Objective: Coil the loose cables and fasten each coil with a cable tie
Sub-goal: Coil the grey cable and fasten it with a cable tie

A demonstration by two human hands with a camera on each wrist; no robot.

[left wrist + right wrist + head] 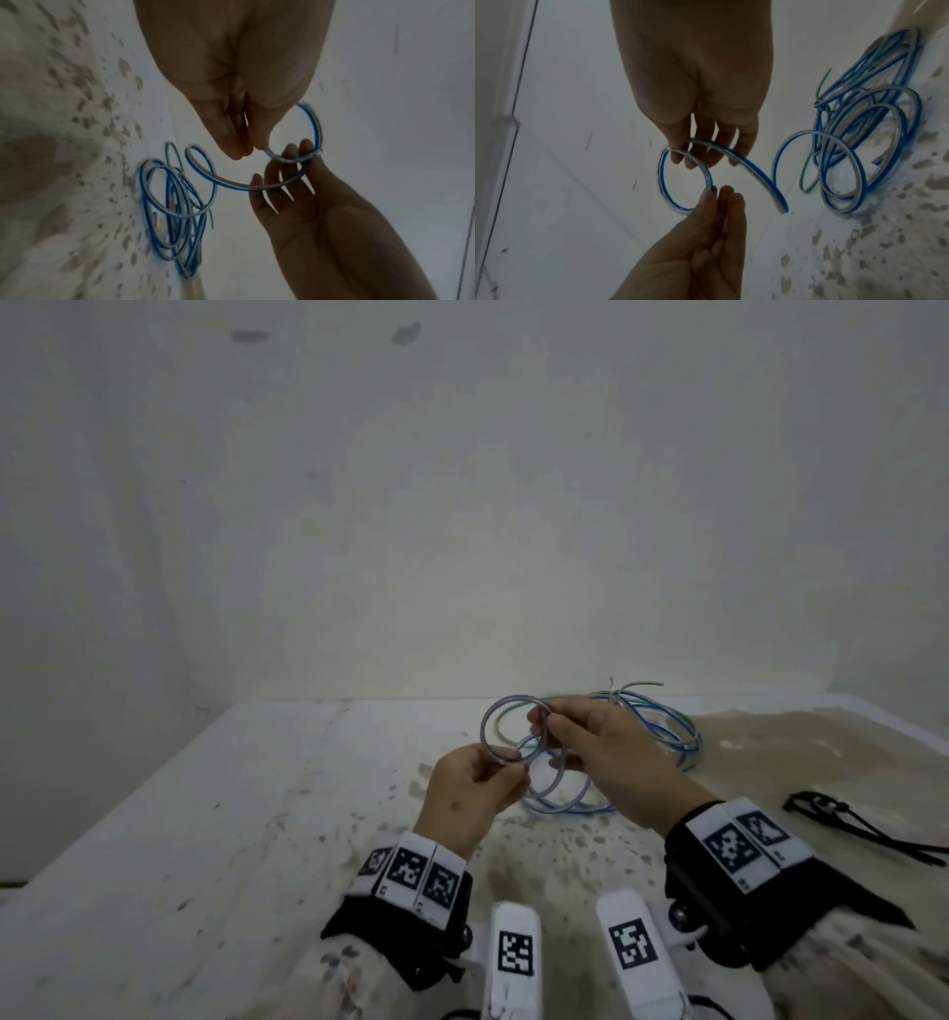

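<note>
A blue-and-white cable is bent into a small loop held above the table. My left hand pinches the loop's lower side, and my right hand pinches its upper right side. In the left wrist view the left hand reaches down from the top and nips the cable, while the right hand's fingers curl around it from below. The right wrist view has the loop between the right hand and the left hand. The cable's remaining length trails down to the table.
A pile of loose blue, white and green cables lies on the stained white table behind my right hand. Several black cable ties lie at the right. A pale wall stands close behind the table.
</note>
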